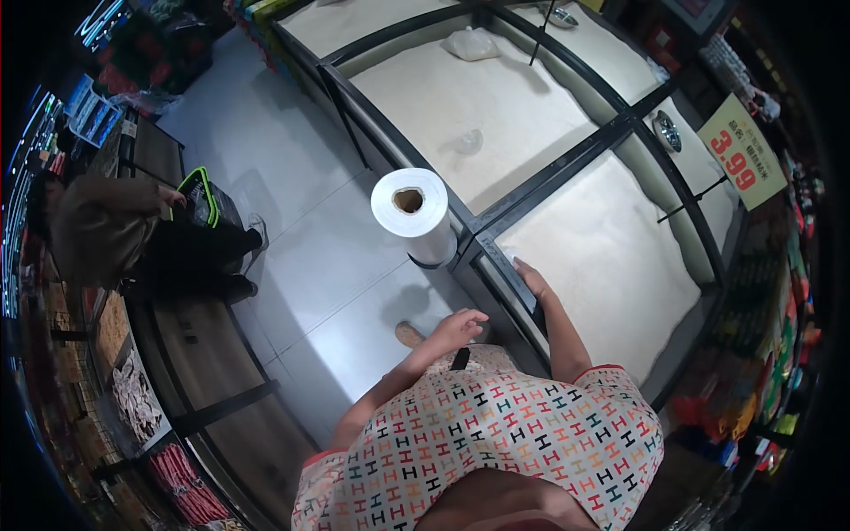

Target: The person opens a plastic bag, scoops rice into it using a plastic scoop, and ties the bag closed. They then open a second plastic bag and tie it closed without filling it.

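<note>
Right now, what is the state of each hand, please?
Left hand: open, holding nothing.
Right hand: open, resting flat on the bin frame.

yellow price sign (pixel 742 152) reading "3.99", letter "H" pattern on shirt (pixel 496 434)

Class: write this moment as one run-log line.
left hand: open, holds nothing | right hand: flat on bin frame | bag roll: upright at frame corner
</note>
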The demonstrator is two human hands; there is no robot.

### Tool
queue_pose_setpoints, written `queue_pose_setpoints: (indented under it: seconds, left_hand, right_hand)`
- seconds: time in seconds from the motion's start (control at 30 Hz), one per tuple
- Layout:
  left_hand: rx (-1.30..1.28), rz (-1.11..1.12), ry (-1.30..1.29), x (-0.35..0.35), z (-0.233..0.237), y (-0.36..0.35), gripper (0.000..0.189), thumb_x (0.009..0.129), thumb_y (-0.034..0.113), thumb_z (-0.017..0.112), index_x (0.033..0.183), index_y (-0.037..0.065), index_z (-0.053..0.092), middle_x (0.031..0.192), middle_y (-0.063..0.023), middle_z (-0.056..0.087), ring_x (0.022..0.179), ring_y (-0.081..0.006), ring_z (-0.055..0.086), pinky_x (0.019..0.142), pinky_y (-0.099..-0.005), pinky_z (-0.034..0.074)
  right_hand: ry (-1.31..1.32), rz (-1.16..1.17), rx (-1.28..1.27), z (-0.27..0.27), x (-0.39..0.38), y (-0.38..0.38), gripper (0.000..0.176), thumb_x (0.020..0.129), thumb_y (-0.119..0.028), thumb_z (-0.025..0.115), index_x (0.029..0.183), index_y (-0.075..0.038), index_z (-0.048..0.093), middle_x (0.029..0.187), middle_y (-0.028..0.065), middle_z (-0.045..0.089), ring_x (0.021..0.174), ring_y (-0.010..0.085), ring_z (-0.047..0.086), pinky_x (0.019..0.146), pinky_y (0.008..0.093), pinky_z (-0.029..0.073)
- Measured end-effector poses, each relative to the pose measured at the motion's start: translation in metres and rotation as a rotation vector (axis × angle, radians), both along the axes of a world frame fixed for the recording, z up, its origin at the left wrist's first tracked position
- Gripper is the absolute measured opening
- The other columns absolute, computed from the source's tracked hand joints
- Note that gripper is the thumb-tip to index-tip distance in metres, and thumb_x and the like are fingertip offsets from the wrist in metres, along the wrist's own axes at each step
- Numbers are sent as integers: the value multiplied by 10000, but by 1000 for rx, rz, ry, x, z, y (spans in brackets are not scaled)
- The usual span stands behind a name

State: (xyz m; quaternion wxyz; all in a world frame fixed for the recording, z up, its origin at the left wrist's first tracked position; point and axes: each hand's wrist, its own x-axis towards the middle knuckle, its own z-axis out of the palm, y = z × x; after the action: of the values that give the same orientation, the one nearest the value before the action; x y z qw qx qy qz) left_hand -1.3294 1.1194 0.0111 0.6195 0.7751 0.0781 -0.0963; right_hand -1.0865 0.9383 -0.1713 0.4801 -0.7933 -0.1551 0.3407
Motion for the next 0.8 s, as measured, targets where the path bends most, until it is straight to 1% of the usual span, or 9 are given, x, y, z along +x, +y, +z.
queue_pose_setpoints:
  seconds: [0.03, 0.1, 0.2, 0.23, 0.33, 0.37, 0.6, 0.73, 0.8]
  left_hand:
    - [32, -44, 29, -5, 2, 18, 289, 902, 120, 601, 1188, 81, 614, 967, -58, 586, 832, -118, 563, 797, -249, 468]
    - [51, -81, 55, -16, 1, 45, 285, 904, 119, 606, 1186, 78, 614, 970, -72, 596, 850, -140, 591, 802, -264, 483]
    - [24, -80, 31, -28, -1, 74, 289, 910, 118, 603, 1195, 66, 606, 1005, -79, 621, 903, -143, 612, 833, -271, 489]
    - [-13, -49, 64, -31, -2, 83, 288, 914, 116, 598, 1197, 61, 603, 1033, -81, 624, 927, -143, 612, 848, -272, 487]
    - [-105, 32, 117, -36, -4, 106, 284, 928, 112, 582, 1203, 42, 594, 1107, -85, 626, 984, -141, 609, 889, -276, 481]
    - [-116, 45, 110, -36, -4, 114, 282, 934, 110, 575, 1206, 35, 589, 1124, -85, 623, 993, -140, 605, 899, -276, 477]
    - [-271, 183, 99, -34, -1, 178, 304, 950, 102, 548, 1235, -5, 546, 1127, -75, 616, 1006, -117, 587, 916, -265, 464]
    - [-246, 252, 194, -22, -16, 232, 303, 936, 82, 574, 1225, -5, 557, 1120, -74, 625, 987, -131, 606, 883, -265, 473]
    - [-235, 236, 154, -11, -11, 262, 314, 942, 93, 565, 1241, -2, 552, 1166, -94, 626, 1027, -131, 595, 913, -270, 460]
  right_hand:
    - [-51, -142, -41, 46, -15, -1, 567, 956, -407, 441, 1347, -1, 501, 1339, 167, 552, 1254, 257, 498, 1070, 337, 343]
    - [-283, -201, -297, 99, -37, -1, 564, 981, -432, 388, 1359, -28, 496, 1293, 226, 568, 1236, 348, 522, 1056, 366, 373]
    - [-342, -321, -335, 155, -86, 24, 531, 969, -442, 412, 1260, -28, 573, 1176, 227, 623, 1118, 376, 579, 972, 416, 424]
    - [-565, -284, -532, 165, -100, 38, 440, 965, -424, 447, 1051, -42, 646, 984, 175, 671, 912, 362, 630, 817, 450, 462]
    - [-844, -394, -666, 153, -106, 55, 376, 975, -384, 455, 884, -70, 641, 854, 130, 659, 767, 325, 621, 703, 446, 458]
    - [-956, -443, -659, 143, -103, 58, 353, 982, -334, 457, 791, -87, 622, 786, 119, 643, 712, 298, 609, 658, 434, 457]
    - [-851, -462, -810, 150, -101, 65, 397, 991, -329, 427, 750, -79, 618, 763, 106, 642, 709, 293, 610, 656, 429, 458]
    - [-846, -505, -840, 140, -98, 68, 383, 991, -298, 410, 762, -75, 619, 780, 104, 642, 736, 294, 607, 672, 427, 456]
    - [-836, -539, -864, 137, -93, 77, 371, 988, -279, 405, 766, -74, 618, 785, 104, 639, 751, 293, 603, 684, 428, 453]
